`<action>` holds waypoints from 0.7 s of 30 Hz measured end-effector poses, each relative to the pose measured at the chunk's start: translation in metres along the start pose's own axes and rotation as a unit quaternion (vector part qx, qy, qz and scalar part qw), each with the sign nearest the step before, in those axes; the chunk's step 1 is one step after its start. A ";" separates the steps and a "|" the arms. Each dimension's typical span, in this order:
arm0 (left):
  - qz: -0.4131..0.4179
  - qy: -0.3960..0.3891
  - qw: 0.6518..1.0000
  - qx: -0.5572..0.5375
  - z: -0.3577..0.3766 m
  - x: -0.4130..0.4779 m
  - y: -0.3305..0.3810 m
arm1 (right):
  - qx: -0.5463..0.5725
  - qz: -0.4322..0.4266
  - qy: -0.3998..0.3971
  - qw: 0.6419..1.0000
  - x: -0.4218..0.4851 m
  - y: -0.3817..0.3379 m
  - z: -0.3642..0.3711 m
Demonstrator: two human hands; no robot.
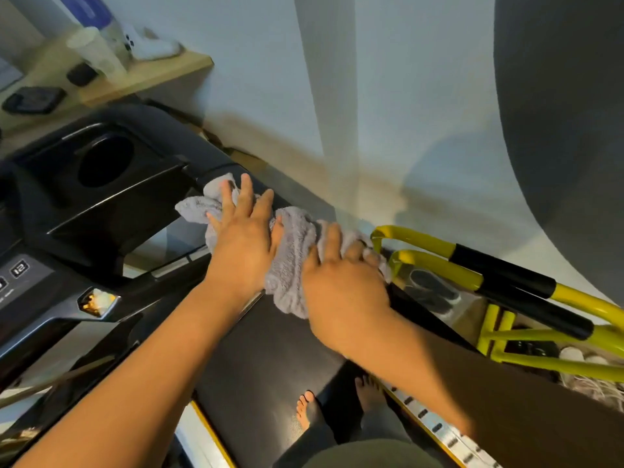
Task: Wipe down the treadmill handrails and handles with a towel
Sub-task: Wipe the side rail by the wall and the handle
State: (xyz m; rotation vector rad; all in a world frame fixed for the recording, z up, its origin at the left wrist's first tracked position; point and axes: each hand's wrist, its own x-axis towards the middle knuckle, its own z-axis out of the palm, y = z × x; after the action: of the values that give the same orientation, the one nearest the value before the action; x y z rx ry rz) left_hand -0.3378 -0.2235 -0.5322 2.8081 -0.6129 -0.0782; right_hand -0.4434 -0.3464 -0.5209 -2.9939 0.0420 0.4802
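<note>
Head cam is tilted pretty hard, looking down at a person standing on a treadmill. Closest in, two bare feet [305, 413] are planted on the dark treadmill belt [270, 359], with a silvery side rail [439, 430] running along its right edge.

Both forearms reach forward and up to the right-hand handrail [280, 197], a black bar that's mostly buried under a grey towel [292, 261]. The towel is bunched up and draped along the bar, running from just below the console down toward the person.

The left hand [244, 231] sits on the upper end of the towel with its fingers spread out straight, pressing flat rather than grabbing. The right hand [341, 282] is lower down on the same towel, fingers curled over the bunched cloth and the bar under it, so it looks like it's gripping the towel around the rail. The two hands are just beside each other with a lump of towel between them.

Left of the hands is the black console [84, 211], with a round cup holder [104, 162] set in it and a button marked 12 [18, 268] lower down.

Right of the rail, a yellow tube frame [435, 265] with black foam grips [503, 268] stands next to the treadmill.

Farther back, top left, a wooden shelf [162, 70] holds a white game controller [148, 42], a clear plastic cup [98, 55] and a couple of small dark items, all blurry. Behind everything is a pale wall [388, 96].
</note>
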 end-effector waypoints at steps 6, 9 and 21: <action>-0.039 -0.035 0.996 0.079 -0.018 0.035 -0.019 | 0.354 -0.079 -0.016 0.932 0.062 0.036 -0.025; -0.039 -0.013 0.995 0.095 -0.015 0.031 -0.014 | 0.486 -0.027 -0.038 0.873 0.063 0.061 -0.009; -0.019 0.013 0.996 0.086 -0.004 0.030 -0.022 | 0.265 -0.060 0.059 0.961 0.049 0.026 -0.014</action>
State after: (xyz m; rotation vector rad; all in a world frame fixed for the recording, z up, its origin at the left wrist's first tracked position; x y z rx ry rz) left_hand -0.3014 -0.2160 -0.5338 2.9815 -0.5851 0.0050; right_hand -0.3936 -0.3747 -0.5255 -2.4750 -0.0024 0.2287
